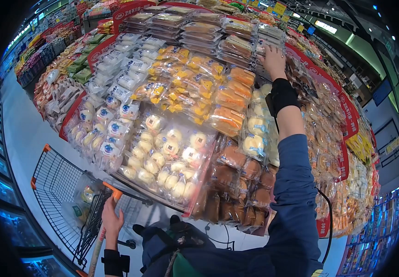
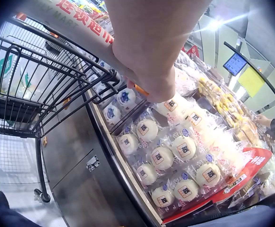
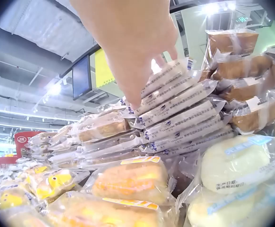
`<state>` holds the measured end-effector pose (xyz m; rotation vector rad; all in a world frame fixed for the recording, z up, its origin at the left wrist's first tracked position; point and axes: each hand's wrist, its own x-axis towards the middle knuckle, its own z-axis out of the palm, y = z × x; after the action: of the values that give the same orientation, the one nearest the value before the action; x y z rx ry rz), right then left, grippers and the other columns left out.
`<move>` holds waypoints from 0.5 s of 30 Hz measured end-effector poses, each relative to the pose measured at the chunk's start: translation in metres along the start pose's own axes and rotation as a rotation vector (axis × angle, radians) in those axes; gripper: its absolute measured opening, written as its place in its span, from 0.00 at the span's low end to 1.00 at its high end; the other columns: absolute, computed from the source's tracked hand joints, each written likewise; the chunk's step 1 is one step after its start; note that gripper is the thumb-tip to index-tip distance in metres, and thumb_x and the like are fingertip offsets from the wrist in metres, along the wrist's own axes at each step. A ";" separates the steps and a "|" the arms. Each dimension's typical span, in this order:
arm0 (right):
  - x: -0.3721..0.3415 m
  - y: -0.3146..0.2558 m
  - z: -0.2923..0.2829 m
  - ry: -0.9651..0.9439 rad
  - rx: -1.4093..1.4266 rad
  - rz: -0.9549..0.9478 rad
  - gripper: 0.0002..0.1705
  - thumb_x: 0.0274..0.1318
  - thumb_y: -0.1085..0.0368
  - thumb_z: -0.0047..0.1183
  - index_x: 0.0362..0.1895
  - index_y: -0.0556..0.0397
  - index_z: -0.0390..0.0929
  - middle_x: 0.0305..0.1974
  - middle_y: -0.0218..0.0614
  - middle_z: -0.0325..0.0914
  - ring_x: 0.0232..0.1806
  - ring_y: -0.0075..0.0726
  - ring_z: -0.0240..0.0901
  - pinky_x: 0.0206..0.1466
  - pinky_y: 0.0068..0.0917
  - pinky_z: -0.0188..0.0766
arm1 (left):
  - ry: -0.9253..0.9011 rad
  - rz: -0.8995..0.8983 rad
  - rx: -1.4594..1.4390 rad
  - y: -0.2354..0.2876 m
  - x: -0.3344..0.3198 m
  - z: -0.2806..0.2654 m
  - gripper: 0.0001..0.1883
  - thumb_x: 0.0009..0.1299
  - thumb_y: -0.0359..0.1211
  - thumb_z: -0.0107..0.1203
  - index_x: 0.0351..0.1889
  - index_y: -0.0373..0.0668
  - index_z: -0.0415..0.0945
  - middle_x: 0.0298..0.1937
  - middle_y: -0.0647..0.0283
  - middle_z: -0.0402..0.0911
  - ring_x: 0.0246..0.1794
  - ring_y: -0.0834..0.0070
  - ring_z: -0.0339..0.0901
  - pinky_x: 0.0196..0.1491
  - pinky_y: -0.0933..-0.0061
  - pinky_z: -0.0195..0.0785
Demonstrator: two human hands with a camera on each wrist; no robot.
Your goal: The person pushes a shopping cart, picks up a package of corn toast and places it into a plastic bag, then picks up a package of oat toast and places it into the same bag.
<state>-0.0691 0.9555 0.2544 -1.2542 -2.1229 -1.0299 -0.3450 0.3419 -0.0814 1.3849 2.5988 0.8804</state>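
Observation:
The left hand is curled round the shopping cart's handle; in the left wrist view the hand covers part of the printed handle. At the back right of the bread display, the right hand reaches onto a stack of flat clear-wrapped packages. The right wrist view has the right hand gripping the top package, thumb at its near left end and fingers bent over its far side. Similar packages lie beneath. The far fingertips are partly hidden.
Round white buns, yellow-printed packs, orange-filled breads and brown breads fill the display. Its red edge strip borders the buns. The wire cart stands at the left, holding a plastic bag.

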 end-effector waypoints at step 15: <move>-0.007 0.007 -0.009 -0.043 -0.020 0.065 0.32 0.46 0.52 0.57 0.57 0.37 0.64 0.57 0.33 0.62 0.61 0.44 0.55 0.59 0.51 0.54 | -0.017 -0.015 0.006 0.003 0.000 -0.002 0.30 0.54 0.29 0.53 0.57 0.37 0.58 0.53 0.49 0.67 0.52 0.52 0.66 0.54 0.61 0.60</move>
<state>-0.0600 0.9470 0.2576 -1.3582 -2.0939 -1.0075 -0.3436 0.3424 -0.0783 1.3662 2.5979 0.8565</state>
